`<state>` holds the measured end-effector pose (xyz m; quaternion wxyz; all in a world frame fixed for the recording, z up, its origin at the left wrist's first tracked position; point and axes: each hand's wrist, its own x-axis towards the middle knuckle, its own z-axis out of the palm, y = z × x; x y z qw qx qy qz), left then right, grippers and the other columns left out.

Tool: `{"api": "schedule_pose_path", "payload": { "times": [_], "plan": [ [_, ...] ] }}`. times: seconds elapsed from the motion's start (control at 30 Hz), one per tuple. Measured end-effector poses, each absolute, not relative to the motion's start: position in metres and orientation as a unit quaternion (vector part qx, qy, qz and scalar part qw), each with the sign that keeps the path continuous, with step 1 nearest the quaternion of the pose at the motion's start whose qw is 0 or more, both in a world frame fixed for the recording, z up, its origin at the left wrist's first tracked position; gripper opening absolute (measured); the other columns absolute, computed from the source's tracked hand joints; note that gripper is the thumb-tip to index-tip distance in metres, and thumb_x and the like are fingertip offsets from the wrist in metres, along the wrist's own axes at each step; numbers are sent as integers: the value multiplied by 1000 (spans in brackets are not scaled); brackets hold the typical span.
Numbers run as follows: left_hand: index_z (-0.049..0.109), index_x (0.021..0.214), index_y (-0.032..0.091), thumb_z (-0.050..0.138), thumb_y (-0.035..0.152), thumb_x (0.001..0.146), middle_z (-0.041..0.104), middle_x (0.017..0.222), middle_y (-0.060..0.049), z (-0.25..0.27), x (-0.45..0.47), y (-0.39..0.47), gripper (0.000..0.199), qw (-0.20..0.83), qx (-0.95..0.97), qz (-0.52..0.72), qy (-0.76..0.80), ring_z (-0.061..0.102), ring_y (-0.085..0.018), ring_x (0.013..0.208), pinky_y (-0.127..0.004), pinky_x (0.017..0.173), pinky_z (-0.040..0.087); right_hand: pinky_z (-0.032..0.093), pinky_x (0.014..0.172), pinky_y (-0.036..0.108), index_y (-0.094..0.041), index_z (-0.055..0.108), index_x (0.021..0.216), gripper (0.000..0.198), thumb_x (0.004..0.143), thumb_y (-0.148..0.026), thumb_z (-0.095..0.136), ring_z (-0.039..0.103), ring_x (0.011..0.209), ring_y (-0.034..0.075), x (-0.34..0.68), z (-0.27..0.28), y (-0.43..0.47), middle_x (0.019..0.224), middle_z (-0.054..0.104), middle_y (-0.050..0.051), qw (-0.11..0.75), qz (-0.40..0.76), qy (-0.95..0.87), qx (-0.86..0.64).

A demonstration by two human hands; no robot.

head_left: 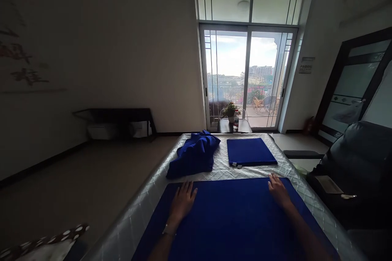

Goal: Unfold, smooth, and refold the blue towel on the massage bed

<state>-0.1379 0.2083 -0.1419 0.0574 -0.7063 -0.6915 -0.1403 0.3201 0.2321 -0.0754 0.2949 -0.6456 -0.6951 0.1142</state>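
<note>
While my left hand (183,199) and right hand (278,189) are lying flat, the blue cloth (229,220) is stretching out beneath them.
My left fingers are resting slightly apart near its far left corner; my right fingers are sitting closer together near the far right corner, tips meeting the far edge. Past that edge, a thin strip of silver cover (221,168) is showing before the crumpled cloth (196,155) on the left and the folded cloth (251,151) on the right, with a gap running between those two.
</note>
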Motion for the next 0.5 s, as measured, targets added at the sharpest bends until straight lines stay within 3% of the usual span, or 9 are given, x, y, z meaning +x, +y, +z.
{"api": "schedule_pose_path", "payload": {
  "times": [0.13,0.23,0.5],
  "plan": [
    [47,153,21,26,47,105,50,158,-13,-141,-138,208,59,53,-704,-133,-695,37,-31,151,-57,120,31,33,122,45,-25,62,138,42,100,-33,46,44,146,27,258,-73,229,156,53,4,247,127,-779,-562],
    [44,155,15,26,46,105,45,161,-15,-136,-136,207,61,38,-693,-118,-710,34,-30,152,-55,122,29,27,125,43,-28,59,144,48,99,-33,43,37,151,26,208,-79,219,160,47,0,218,141,-826,-501],
    [40,157,11,27,47,105,39,163,-15,-126,-132,203,64,27,-686,-93,-721,30,-29,154,-52,123,28,15,129,45,-20,31,161,65,103,-49,27,21,157,21,172,-92,212,168,28,6,119,151,-853,-486]
  ]
}}
